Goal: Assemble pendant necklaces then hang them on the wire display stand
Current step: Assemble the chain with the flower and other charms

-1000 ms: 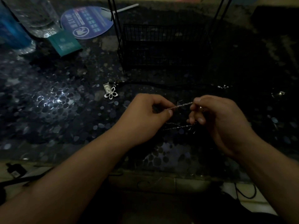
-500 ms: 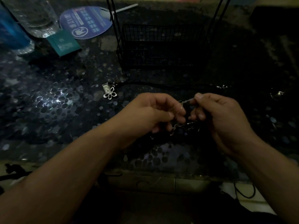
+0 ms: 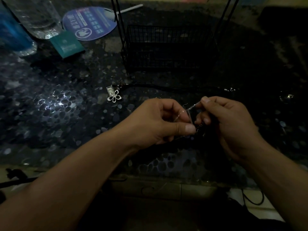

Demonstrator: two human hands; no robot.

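Pretty dim room, and the table (image 3: pixel 50 114) is a dark glossy top with a pebble-like speckle that catches one bright glare patch toward its left side. At the back edge stands the black wire display stand (image 3: pixel 168 47): a grid basket at the base with thin rods going up out of view. Back left corner has a clear plastic bottle (image 3: pixel 38 17), a blue bottle (image 3: pixel 11 30), a round blue hand fan (image 3: pixel 90 22) with a white stick handle, and a small teal box (image 3: pixel 67 45).

In the middle of the table lies a silver open-petal flower pendant (image 3: pixel 114 96) with a little rectangular tag, touching a black cord (image 3: pixel 175 88) that runs right toward a small metal clasp.

Both hands hover near the front edge, close together. The left hand (image 3: pixel 160 122) has its fingers curled with the thumb pressed forward, pinching a thin silvery chain (image 3: pixel 190 112). The right hand (image 3: pixel 230 120) pinches the other bit of the same chain between thumb and forefinger, other fingers curled under. The chain bends sharply between them; what dangles below is too dark to make out.
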